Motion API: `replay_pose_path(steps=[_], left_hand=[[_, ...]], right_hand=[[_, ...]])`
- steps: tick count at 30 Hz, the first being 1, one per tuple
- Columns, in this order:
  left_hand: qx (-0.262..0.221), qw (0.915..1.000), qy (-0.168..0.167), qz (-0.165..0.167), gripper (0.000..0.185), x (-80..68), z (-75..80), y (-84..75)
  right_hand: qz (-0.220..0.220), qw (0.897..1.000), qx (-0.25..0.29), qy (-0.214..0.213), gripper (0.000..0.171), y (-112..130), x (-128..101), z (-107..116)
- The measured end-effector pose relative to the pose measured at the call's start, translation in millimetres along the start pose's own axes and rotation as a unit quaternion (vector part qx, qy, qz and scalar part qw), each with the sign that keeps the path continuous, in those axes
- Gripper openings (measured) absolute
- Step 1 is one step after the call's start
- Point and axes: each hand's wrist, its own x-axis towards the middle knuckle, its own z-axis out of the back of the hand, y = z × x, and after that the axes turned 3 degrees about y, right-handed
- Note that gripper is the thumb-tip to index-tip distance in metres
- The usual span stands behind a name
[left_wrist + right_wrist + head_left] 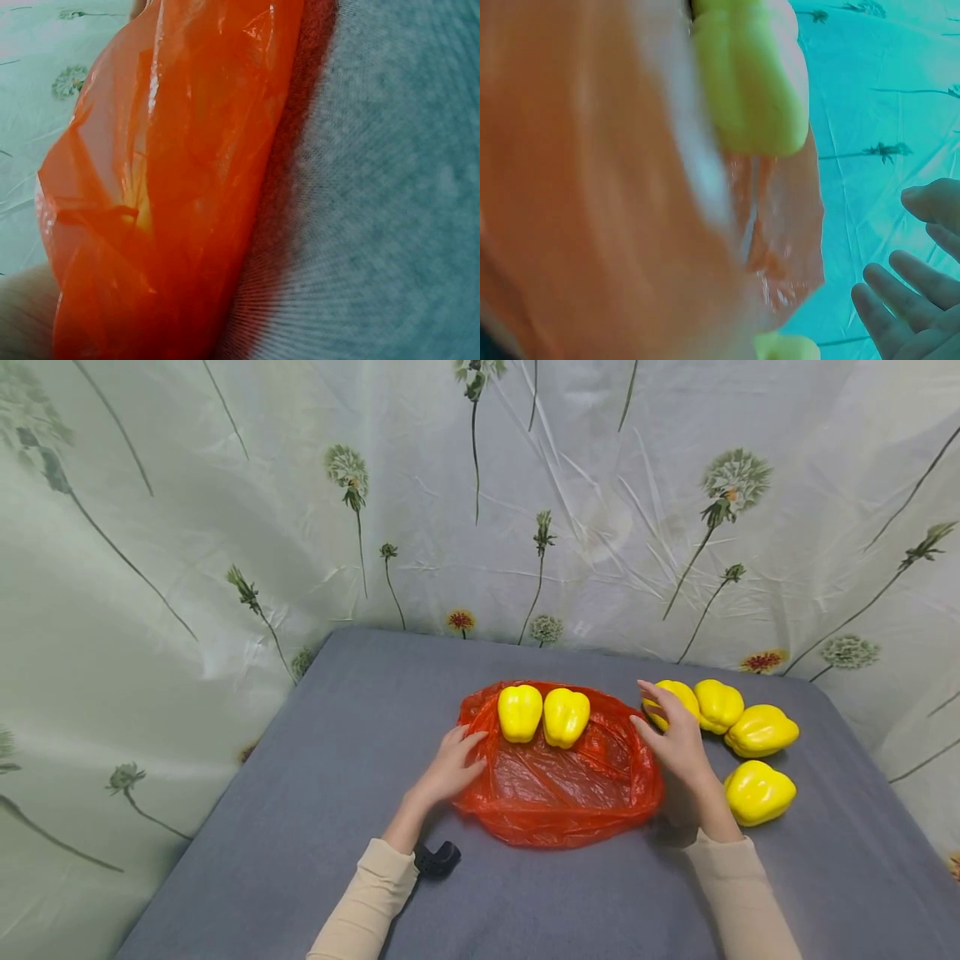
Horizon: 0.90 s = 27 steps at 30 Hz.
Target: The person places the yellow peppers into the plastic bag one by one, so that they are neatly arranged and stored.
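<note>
A crinkled red plastic bag (pixel 555 827) lies on the grey table with its mouth spread wide. Two yellow bell peppers (pixel 520 714) stand side by side at its far end. At the bag's left rim, my left hand (pixel 450 768) rests with its fingers extended against the plastic; the left wrist view shows mostly red film (pixel 202 150) hiding that hand. My right hand (pixel 675 739) hovers at the right rim, fingers spread and holding nothing. In the right wrist view its fingers (pixel 904 300) stand apart from the bag, and a pepper (pixel 757 82) shows past the blurred plastic.
Several more yellow bell peppers (pixel 761 731) sit on the table (pixel 322 760) at the right, one partly behind my right hand. A black curved piece (pixel 438 860) is beside my left wrist. A curtain (pixel 600 510) with a dandelion print hangs behind the table.
</note>
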Motion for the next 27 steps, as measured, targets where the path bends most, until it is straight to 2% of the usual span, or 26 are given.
replay_pose_path(steps=[6,10,14,18,22,27], left_hand=[[-0.001,1.0,-0.003,0.0,0.05,-0.1,-0.4,-0.2],[0.0,1.0,0.004,0.009,0.051,0.1,0.2,-1.2],[-0.002,0.9999,0.004,0.011,0.051,1.3,1.0,-1.2],[-0.003,0.9999,0.001,0.012,0.051,2.1,0.6,-0.2],[0.0,0.9999,0.003,0.015,0.052,1.5,0.2,-0.1],[-0.003,0.9997,0.008,0.021,0.052,0.4,-0.4,0.0]], right_hand=[[0.003,1.0,-0.005,-0.027,0.051,-10,2,7],[-0.005,0.999,0.003,-0.051,0.042,-16,4,10],[-0.028,0.995,-0.002,-0.091,0.034,-24,7,12],[-0.045,0.991,-0.022,-0.122,0.034,-33,9,12],[-0.051,0.989,-0.039,-0.133,0.035,-41,11,11],[-0.074,0.989,-0.039,-0.126,0.036,-46,12,11]])
